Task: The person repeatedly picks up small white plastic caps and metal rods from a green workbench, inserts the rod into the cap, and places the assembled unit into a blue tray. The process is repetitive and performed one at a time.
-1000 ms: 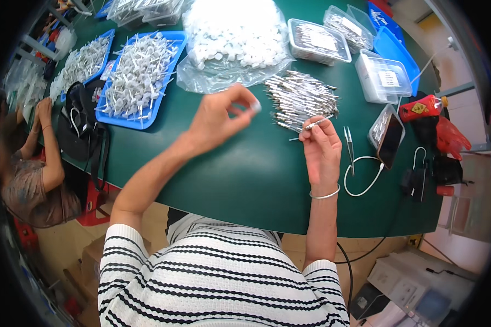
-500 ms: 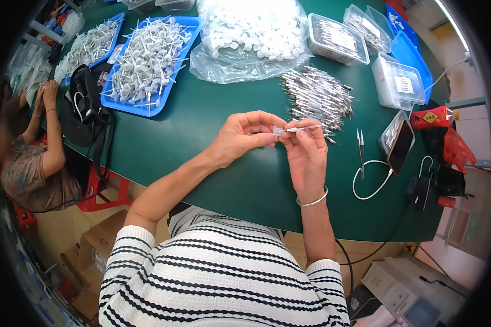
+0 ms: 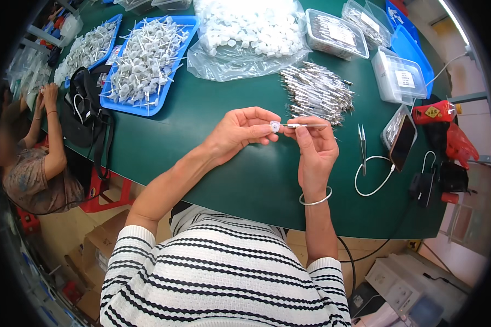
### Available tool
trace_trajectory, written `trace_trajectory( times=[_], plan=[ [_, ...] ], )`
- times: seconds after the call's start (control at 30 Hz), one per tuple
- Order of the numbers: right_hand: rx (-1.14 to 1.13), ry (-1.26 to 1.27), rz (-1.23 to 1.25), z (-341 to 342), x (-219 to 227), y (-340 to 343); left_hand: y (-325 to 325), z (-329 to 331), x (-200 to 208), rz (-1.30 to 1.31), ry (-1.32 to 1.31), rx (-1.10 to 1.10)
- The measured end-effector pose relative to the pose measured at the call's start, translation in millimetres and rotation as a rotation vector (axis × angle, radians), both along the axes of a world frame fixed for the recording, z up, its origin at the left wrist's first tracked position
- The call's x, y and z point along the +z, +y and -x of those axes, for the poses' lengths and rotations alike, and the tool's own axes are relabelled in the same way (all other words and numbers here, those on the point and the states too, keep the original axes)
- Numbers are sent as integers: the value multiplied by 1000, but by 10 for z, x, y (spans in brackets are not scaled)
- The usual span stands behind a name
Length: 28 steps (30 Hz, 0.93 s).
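Note:
Between thumb and fingers, my left hand pinches a small white plastic cap, its round face turned toward me. My right hand is closed on a thin metal rod with a white section, held level beside the cap. The rod's left end lies close to the cap; whether they touch, I cannot tell. Just beyond my right hand, a pile of similar thin metal rods lies on the green table. A clear bag of white caps spreads at the far middle.
Far left, blue trays hold white-capped rods, near a black bag. Clear plastic boxes stand far right. Tweezers, a white cable and a phone are at right. Another person sits at left.
The cap has turned so its round face shows, and a gap has opened between my two hands. My right hand has shifted slightly right with the rod.

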State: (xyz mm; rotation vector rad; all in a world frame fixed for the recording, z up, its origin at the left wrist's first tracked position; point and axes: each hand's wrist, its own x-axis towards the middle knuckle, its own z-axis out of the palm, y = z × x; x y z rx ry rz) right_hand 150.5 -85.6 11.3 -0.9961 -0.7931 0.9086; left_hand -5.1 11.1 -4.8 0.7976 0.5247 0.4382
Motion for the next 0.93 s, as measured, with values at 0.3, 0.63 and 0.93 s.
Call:
trace_trajectory(
  times=[0.3, 0.63, 0.93],
  plan=[
    [-46, -169, -32, 34, 33, -38, -2, -13, 7, 43, 5, -16],
    [-101, -307, 2, 48, 16, -42, -20, -17, 9, 6, 7, 7],
    [-144, -439, 12, 49, 35, -49, -23, -15, 6, 23, 6, 9]
  ],
)
